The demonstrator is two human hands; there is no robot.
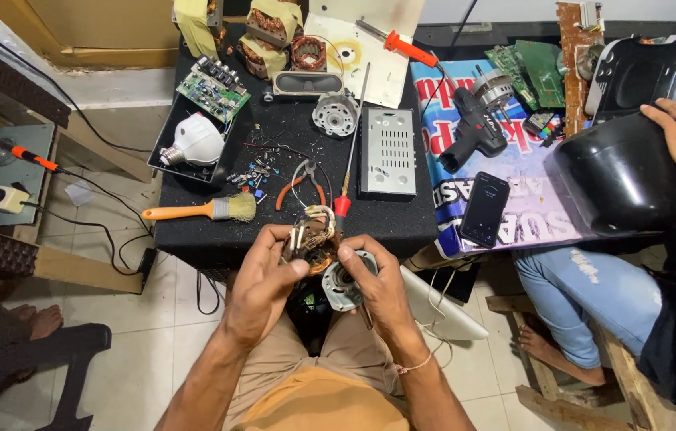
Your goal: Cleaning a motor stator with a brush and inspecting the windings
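the left hand [262, 275] is gripping a small motor core with copper windings [316, 243], while the right hand [378, 279] is closing around its grey round housing [341, 286], just below and right, both over the lap, near the black table [194, 235].

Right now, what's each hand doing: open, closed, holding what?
Left hand: closed on the motor winding.
Right hand: closed on the grey motor housing.
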